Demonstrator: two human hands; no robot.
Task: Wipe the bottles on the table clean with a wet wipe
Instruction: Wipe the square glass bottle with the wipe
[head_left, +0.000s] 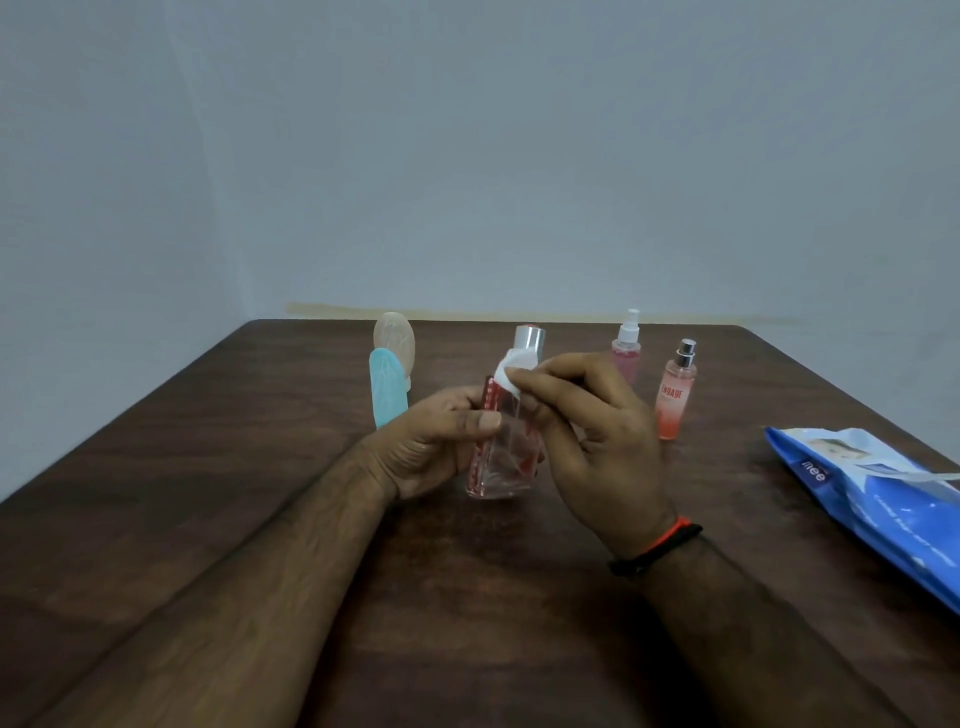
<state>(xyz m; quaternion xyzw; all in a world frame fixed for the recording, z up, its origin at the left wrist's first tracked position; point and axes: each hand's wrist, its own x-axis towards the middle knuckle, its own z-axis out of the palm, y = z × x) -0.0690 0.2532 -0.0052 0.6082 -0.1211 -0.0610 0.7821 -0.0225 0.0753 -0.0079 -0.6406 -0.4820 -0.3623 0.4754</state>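
Your left hand (436, 447) gripped the clear glass bottle (501, 462) at frame centre, upright on the table (208, 467). Your right hand (597, 436) pinched a white wipe (511, 371) against its neck. Other bottles stood behind; the wipe pack (872, 499) lay at right.

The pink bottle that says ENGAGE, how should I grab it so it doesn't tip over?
Probably around the middle of the ENGAGE bottle, below its silver spray top. It is tall, slim and upright, so a low grip on the round body should keep it steady. Come from the right, where the table is bare; the right hand crowds its left.
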